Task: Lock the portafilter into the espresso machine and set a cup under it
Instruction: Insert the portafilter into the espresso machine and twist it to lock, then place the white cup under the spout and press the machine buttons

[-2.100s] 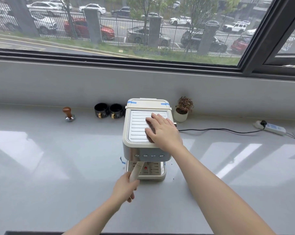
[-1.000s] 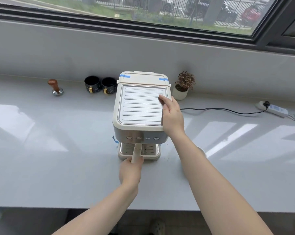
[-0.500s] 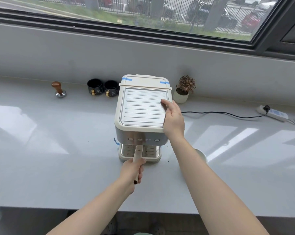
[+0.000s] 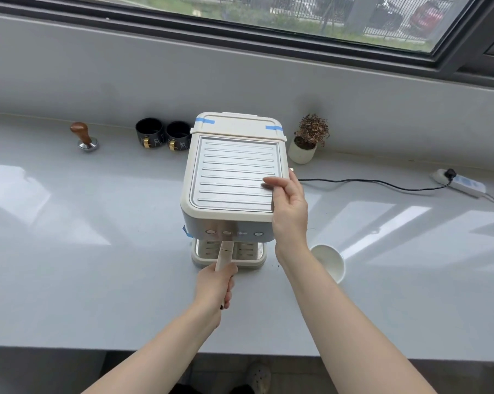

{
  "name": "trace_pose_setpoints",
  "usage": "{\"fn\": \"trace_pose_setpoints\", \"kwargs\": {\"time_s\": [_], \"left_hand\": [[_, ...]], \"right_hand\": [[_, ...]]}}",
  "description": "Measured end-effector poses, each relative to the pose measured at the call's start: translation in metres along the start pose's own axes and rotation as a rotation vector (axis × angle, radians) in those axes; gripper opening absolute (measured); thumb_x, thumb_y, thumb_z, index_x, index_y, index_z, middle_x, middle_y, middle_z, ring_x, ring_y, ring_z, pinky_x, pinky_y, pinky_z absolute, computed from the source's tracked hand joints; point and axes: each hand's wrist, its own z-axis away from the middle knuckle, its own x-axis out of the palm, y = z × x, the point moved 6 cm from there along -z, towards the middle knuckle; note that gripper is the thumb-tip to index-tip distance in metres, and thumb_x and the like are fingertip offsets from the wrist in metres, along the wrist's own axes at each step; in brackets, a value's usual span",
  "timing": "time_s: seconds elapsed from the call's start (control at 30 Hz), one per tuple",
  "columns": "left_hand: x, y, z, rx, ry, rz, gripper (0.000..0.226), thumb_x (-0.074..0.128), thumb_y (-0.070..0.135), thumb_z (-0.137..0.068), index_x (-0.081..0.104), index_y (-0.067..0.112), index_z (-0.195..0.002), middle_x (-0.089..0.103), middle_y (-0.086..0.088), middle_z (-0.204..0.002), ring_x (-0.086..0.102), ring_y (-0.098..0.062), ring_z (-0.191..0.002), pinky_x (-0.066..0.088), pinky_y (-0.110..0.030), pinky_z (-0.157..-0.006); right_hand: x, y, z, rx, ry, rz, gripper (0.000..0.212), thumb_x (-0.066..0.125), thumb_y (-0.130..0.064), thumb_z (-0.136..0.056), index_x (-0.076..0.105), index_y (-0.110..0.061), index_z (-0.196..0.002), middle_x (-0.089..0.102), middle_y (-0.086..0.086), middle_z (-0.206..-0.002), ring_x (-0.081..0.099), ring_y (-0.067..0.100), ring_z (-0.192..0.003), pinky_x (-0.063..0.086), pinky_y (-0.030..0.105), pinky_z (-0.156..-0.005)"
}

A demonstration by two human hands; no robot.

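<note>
Nearest the camera, below the counter's (image 4: 69, 294) front edge, a shoe (image 4: 258, 375) shows on the floor between the two bare forearms. The left hand (image 4: 213, 287) is wrapped tight around the end of the portafilter handle (image 4: 224, 255), fingers curled under it; the cream handle sticks straight out toward the person from beneath the front panel of the machine (image 4: 231, 177), over the drip tray (image 4: 228, 253). The portafilter's head is hidden under the machine, so whether it sits fully locked cannot be told. To the right of the tray, a white cup (image 4: 329, 261) lies tipped on the counter with its mouth toward the machine, partly behind the right forearm and well clear of the tray. The right hand (image 4: 290, 207) clasps the machine's upper right front corner, thumb lying across the ribbed metal top, fingers down the right side. Four small buttons run in a row along the steel front panel above the handle. Blue tape marks the cream lid at the back of the machine. Farther off, along the wall, stand a tamper (image 4: 84, 137) with a brown knob at left, two black mugs (image 4: 163, 135) touching each other just left of the machine, and a small potted plant (image 4: 308, 139) just right of it. A black cord (image 4: 382, 183) runs from behind the machine to a power strip (image 4: 459, 184) at far right. Above the sill is the window (image 4: 297, 12).
</note>
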Motion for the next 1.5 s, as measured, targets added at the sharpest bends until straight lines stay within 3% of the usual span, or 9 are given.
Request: {"fn": "trace_pose_setpoints", "kwargs": {"time_s": [0.27, 0.63, 0.73, 0.9, 0.97, 1.03, 1.13, 1.33, 1.5], "left_hand": [[0.011, -0.009, 0.009, 0.027, 0.265, -0.089, 0.018, 0.052, 0.030, -0.074, 0.047, 0.019, -0.059, 0.041, -0.002, -0.053, 0.035, -0.025, -0.050, 0.031, -0.032, -0.055], [0.009, 0.008, 0.014, 0.245, 0.042, -0.203, 0.017, 0.049, 0.027, -0.088, 0.047, 0.015, -0.075, 0.045, -0.005, -0.058, 0.040, -0.018, -0.039, 0.036, -0.027, -0.043], [0.006, 0.008, 0.019, 0.253, -0.044, -0.246, 0.009, 0.049, 0.023, -0.086, 0.049, 0.015, -0.081, 0.050, -0.006, -0.066, 0.046, -0.017, -0.040, 0.041, -0.026, -0.044], [-0.013, 0.016, 0.027, 0.226, -0.041, -0.226, 0.024, 0.050, 0.042, -0.085, 0.058, 0.019, -0.090, 0.064, 0.003, -0.079, 0.062, -0.018, -0.059, 0.051, -0.030, -0.052], [-0.030, 0.034, 0.029, 0.321, 0.048, -0.164, 0.010, 0.048, 0.029, -0.089, 0.057, 0.023, -0.089, 0.067, -0.003, -0.091, 0.064, -0.022, -0.075, 0.056, -0.038, -0.065], [-0.052, 0.058, 0.030, 0.436, 0.182, -0.083, 0.011, 0.045, 0.017, -0.093, 0.054, 0.023, -0.090, 0.063, -0.006, -0.095, 0.061, -0.027, -0.087, 0.053, -0.050, -0.082], [-0.072, 0.102, 0.038, 0.643, 0.327, -0.059, 0.014, 0.041, 0.017, -0.096, 0.051, 0.020, -0.105, 0.055, -0.004, -0.108, 0.056, -0.015, -0.091, 0.045, -0.040, -0.082], [-0.047, 0.170, 0.066, 1.156, 0.349, -0.489, 0.036, 0.039, 0.025, -0.092, 0.056, 0.015, -0.121, 0.051, 0.000, -0.128, 0.044, -0.016, -0.120, 0.038, -0.034, -0.099], [-0.028, 0.172, 0.058, 1.268, 0.373, -0.768, 0.036, 0.039, 0.026, -0.090, 0.064, 0.016, -0.114, 0.059, -0.001, -0.131, 0.045, -0.023, -0.130, 0.043, -0.039, -0.104]], "right_hand": [[0.000, 0.009, 0.000, -0.007, 0.039, -0.103, 0.031, 0.044, -0.007, -0.094, 0.072, -0.019, -0.086, 0.041, -0.004, -0.148, 0.040, -0.030, -0.110, 0.034, -0.004, -0.081], [0.000, 0.004, 0.002, -0.064, 0.067, -0.014, 0.035, 0.043, -0.008, -0.094, 0.071, -0.025, -0.082, 0.048, -0.015, -0.134, 0.036, -0.030, -0.113, 0.031, -0.002, -0.084], [-0.002, 0.001, 0.003, -0.086, 0.057, 0.015, 0.036, 0.043, -0.008, -0.094, 0.071, -0.025, -0.080, 0.046, -0.016, -0.133, 0.035, -0.031, -0.111, 0.031, 0.008, -0.091], [-0.006, -0.003, 0.005, -0.105, 0.040, 0.087, 0.034, 0.042, -0.009, -0.094, 0.070, -0.026, -0.082, 0.044, -0.013, -0.140, 0.037, -0.002, -0.132, 0.032, 0.025, -0.104], [-0.007, -0.003, 0.007, -0.110, 0.029, 0.118, 0.035, 0.041, -0.011, -0.095, 0.068, -0.027, -0.082, 0.043, -0.018, -0.137, 0.036, 0.001, -0.133, 0.033, 0.022, -0.102], [-0.009, -0.003, 0.011, -0.130, 0.024, 0.164, 0.036, 0.039, -0.012, -0.096, 0.067, -0.031, -0.082, 0.042, -0.022, -0.136, 0.037, -0.004, -0.130, 0.031, 0.008, -0.091], [-0.014, -0.002, 0.020, -0.167, 0.003, 0.238, 0.036, 0.037, -0.017, -0.097, 0.065, -0.037, -0.086, 0.041, -0.026, -0.136, 0.038, -0.009, -0.125, 0.033, 0.002, -0.083], [-0.032, 0.003, 0.036, -0.282, -0.064, 0.369, 0.032, 0.038, -0.025, -0.100, 0.060, -0.047, -0.103, 0.057, -0.014, -0.132, 0.047, 0.001, -0.124, 0.038, 0.003, -0.089], [-0.060, 0.010, 0.036, -0.365, -0.003, 0.647, 0.035, 0.051, -0.017, -0.094, 0.054, -0.039, -0.120, 0.057, -0.022, -0.123, 0.051, 0.000, -0.116, 0.041, 0.014, -0.086]]}}
